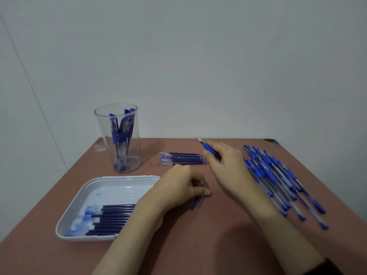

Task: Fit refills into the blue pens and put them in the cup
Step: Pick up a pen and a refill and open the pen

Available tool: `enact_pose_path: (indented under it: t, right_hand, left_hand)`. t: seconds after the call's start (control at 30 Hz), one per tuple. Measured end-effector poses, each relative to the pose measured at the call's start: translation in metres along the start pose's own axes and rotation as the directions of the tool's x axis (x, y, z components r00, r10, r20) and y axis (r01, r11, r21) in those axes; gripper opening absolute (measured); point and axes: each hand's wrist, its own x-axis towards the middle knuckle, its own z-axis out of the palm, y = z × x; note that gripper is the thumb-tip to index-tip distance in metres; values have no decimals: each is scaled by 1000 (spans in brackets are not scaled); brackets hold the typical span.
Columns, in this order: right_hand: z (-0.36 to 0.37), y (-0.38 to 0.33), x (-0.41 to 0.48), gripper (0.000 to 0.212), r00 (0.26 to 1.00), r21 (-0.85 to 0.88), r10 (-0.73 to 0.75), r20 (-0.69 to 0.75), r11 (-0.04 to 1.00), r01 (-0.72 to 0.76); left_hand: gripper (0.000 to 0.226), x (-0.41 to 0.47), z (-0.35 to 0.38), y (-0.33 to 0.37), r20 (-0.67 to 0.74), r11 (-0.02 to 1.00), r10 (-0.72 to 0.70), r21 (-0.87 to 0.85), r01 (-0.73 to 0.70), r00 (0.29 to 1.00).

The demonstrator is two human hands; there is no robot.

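A white tray (pixel 79 197) is lying on the reddish-brown table (pixel 198 245) to the left of the left hand, and its right edge is running under that forearm. Dark blue refills (pixel 113 218) are lying side by side in its nearer half, with their pale ends pointing away from the hand.

Beyond the tray, well apart from both hands, a clear cup (pixel 119 139) is standing upright. Several upright pens (pixel 116 133) are leaning inside it.

The left hand (pixel 178 187) is resting on the table with its fingers curled. Its thumb and fingertips are pinching a small blue piece (pixel 196 202) against the surface. The hand is hiding most of that piece, so I cannot tell which pen part it is.

Just past the left hand's knuckles, a row of loose refills (pixel 182 158) is lying flat, reaching across to the right hand's fingertips.

The right hand (pixel 228 165) is hovering over the table, farther out than the left. It is gripping a blue pen (pixel 208 148), and the pen's tip is sticking out beyond the fingers, away from the person and leftward.

Just right of that hand and wrist, a pile of blue pens (pixel 278 179) is lying fanned out on the table, partly hidden by the forearm.
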Motion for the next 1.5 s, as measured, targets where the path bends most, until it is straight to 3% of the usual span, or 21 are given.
enact_pose_path:
  t: [0.1,0.17,0.23,0.27,0.33,0.43,0.5,0.6,0.67,0.83,0.9,1.03,1.17,1.3,1.37,1.5]
  right_hand:
    - [-1,0,-2,24,1000,0,6,-5,1000,-6]
    - [-1,0,-1,20,998,82,69,-10,994,-68]
    - [-1,-2,2,17,985,289,166,39,942,-170]
    - [-3,-4,3,18,971,413,217,105,878,-241]
    - [-8,-9,4,24,911,623,263,318,667,-410]
    - [-15,-15,1,27,773,704,87,628,360,-612]
    - [-15,-16,-2,30,711,697,-41,702,247,-673]
    - [-13,-16,-4,33,678,689,-120,725,144,-711]
    - [-11,-18,-4,31,697,704,-106,709,158,-692]
    - [-4,-24,-5,26,811,734,11,585,419,-535]
    - [-1,-26,-5,26,830,728,27,557,465,-504]
    - [0,-27,-5,26,825,721,37,564,464,-515]
    - [-3,-20,-1,26,855,731,129,502,465,-499]
    - [-7,-12,2,26,865,730,186,466,471,-495]
    - [-8,-11,1,25,855,708,169,490,496,-503]
    - [-8,-15,-1,24,827,663,127,548,536,-522]
  left_hand:
    - [14,0,0,-2,-36,1000,-29,9,29,999]
    - [16,1,-5,-2,-191,997,-80,-21,78,978]
    - [16,1,-12,-2,-378,982,-169,-143,123,910]
    - [16,1,-16,-2,-418,959,-221,-260,117,881]
    - [14,-1,-22,-1,-369,849,-278,-526,48,887]
    - [21,-6,-26,9,-203,575,-185,-816,-61,962]
    - [23,-7,-28,13,-163,418,-118,-903,-100,980]
    - [23,-7,-29,12,-165,339,-97,-933,-124,981]
    - [23,-6,-28,12,-189,342,-124,-930,-137,974]
    - [18,-4,-28,11,-277,358,-223,-915,-186,935]
    - [18,-4,-27,12,-290,368,-267,-912,-181,919]
    - [36,-1,-25,12,-248,274,-253,-946,-176,935]
    - [30,-2,-29,13,-238,213,-252,-959,-187,938]
    - [21,-3,-30,5,-303,301,-354,-933,-199,885]
    - [26,-3,-30,4,-297,368,-335,-915,-166,894]
    - [32,-2,-26,9,-241,322,-280,-935,-146,929]
